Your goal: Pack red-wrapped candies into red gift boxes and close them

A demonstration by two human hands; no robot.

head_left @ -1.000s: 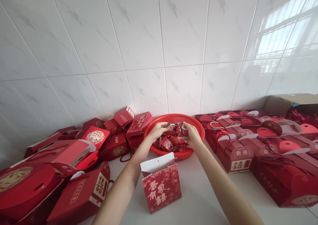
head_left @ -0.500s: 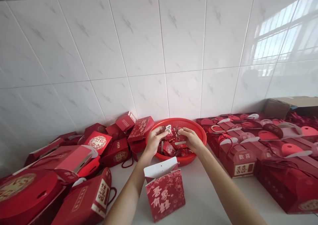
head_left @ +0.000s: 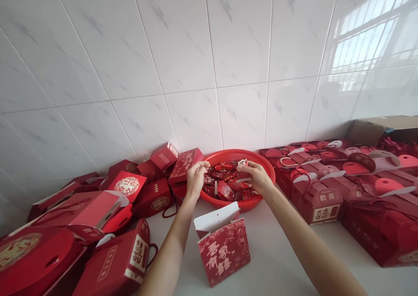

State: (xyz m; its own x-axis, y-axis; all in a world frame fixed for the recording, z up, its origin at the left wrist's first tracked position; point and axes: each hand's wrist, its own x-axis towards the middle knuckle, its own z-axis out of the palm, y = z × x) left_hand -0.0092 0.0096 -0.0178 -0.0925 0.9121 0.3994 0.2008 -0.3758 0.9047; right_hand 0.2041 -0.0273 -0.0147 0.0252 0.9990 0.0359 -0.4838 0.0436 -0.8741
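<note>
A red plastic basket [head_left: 243, 205] by the tiled wall holds many red-wrapped candies [head_left: 225, 190]. Over its right part, my right hand [head_left: 257, 176] pinches a small white-and-red wrapped candy [head_left: 242, 163] between thumb and fingers. My left hand [head_left: 197, 177] is at the basket's left rim, fingers bent together; whether something small is between them is hidden. Nearer to me, an open red box [head_left: 224, 252] with white lettering stands upright between my forearms, its white flap raised. Its inside is mostly hidden.
Red boxes [head_left: 111, 261] lie piled at the left, some with cords. Rows of closed red handled boxes [head_left: 321, 204] fill the right side. A brown cardboard box [head_left: 365, 130] with red items stands at the far right by the wall.
My left hand has moved left, away from the candies to the rim, and the printed candy near it is no longer seen there. My right hand now shows a printed candy at its fingertips.
</note>
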